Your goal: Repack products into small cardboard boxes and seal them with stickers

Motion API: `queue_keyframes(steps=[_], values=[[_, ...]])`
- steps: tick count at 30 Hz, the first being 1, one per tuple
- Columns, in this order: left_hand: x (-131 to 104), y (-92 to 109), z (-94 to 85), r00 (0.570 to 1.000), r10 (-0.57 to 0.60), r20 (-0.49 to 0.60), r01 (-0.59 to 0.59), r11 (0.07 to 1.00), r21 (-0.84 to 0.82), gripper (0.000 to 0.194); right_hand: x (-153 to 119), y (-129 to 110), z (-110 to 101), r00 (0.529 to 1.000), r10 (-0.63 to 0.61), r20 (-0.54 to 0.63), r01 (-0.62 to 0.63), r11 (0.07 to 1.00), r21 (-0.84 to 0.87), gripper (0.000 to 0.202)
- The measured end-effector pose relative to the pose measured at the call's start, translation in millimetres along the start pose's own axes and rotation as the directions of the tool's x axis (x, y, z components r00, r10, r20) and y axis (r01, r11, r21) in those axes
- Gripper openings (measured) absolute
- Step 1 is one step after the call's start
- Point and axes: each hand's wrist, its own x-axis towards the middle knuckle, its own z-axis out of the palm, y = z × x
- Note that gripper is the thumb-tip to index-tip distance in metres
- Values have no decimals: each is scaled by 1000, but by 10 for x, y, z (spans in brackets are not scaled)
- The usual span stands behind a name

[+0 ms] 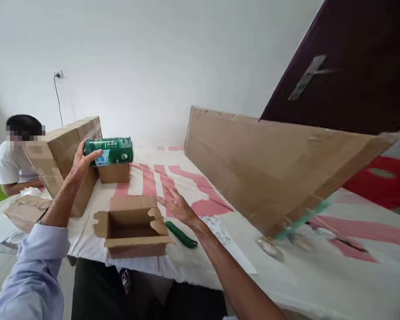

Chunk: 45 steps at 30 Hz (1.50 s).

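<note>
My left hand point(83, 159) is wrapped round the lid end of a green can point(117, 150), which lies on its side in the air above a small closed carton point(114, 173). Nearer to me, an open cardboard box point(136, 246) stands at the table's front edge with its flaps spread; no contents can be made out inside. My right hand point(176, 204) hovers beside the box's right rear corner, fingers spread and holding nothing. Below it, a dark green long object point(181, 234) lies on the cloth by the box.
Tall stacked cartons point(65, 151) stand at the left, with a flattish carton point(28, 211) nearer. A person point(16, 160) leans behind them. A large cardboard panel point(253, 164) rises at the right. Printed paper point(231, 244) and tape rolls point(270, 249) lie on the tablecloth point(200, 269).
</note>
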Motion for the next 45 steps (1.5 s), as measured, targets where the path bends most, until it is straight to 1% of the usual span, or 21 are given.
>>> queue_keyframes(steps=[2,4,6,8,10,11,13,16,19,21,23,24,26,27,29,30,32,35,39,42,45], values=[[-73,-329,8,990,-138,-17,139,989,56,88,-106,178,109,996,48,69,-53,995,82,97],[-175,-666,9,960,-279,-34,281,953,110,92,-188,302,209,987,84,136,-103,985,137,85],[-294,-1000,4,896,-440,-55,443,881,168,94,-229,358,292,971,104,215,-142,975,171,67],[-383,-1308,0,848,-525,-69,527,826,200,95,-238,358,350,965,125,231,-163,975,154,52],[-405,-1568,7,831,-550,-80,553,803,220,97,-236,327,380,975,123,184,-146,982,120,48],[-388,-1677,16,831,-550,-85,553,801,229,97,-238,307,385,981,114,158,-132,985,110,48],[-310,-1862,48,848,-522,-89,527,813,249,97,-250,266,381,987,96,125,-109,989,102,50],[-165,-2098,98,887,-455,-76,456,839,296,96,-276,216,357,993,75,89,-84,992,99,55],[-102,-2283,97,907,-419,-38,401,831,385,96,-296,200,328,997,72,36,-75,992,104,60],[-129,-2336,61,913,-408,-21,367,796,482,94,-313,212,307,997,81,11,-82,990,112,60],[-197,-2326,29,927,-374,-11,306,739,601,96,-334,240,287,996,90,-17,-87,989,122,59],[-238,-2304,26,937,-349,6,258,704,661,97,-346,257,279,995,95,-32,-90,987,130,59],[-318,-2251,66,950,-302,84,132,629,766,99,-367,286,266,993,109,-56,-100,984,145,59],[-349,-2227,109,947,-291,138,64,589,805,97,-376,294,259,991,116,-62,-106,983,150,59],[-381,-2198,220,922,-303,242,-56,513,857,88,-392,289,241,990,128,-66,-117,982,150,59],[-379,-2194,277,906,-319,278,-101,477,873,83,-399,275,227,989,132,-70,-121,982,142,60],[-337,-2204,370,880,-353,319,-161,410,898,78,-412,229,189,987,133,-87,-122,985,119,61],[-204,-2239,438,860,-385,334,-207,334,919,80,-421,141,120,983,139,-121,-128,987,99,57],[-24,-2271,476,858,-408,311,-208,277,938,82,-413,59,46,977,121,-174,-105,990,96,54],[30,-2259,492,847,-434,307,-202,271,941,82,-417,43,10,970,79,-228,-64,995,75,55],[19,-2213,455,838,-443,319,-185,319,930,80,-441,37,-18,963,68,-260,-50,996,74,54]])
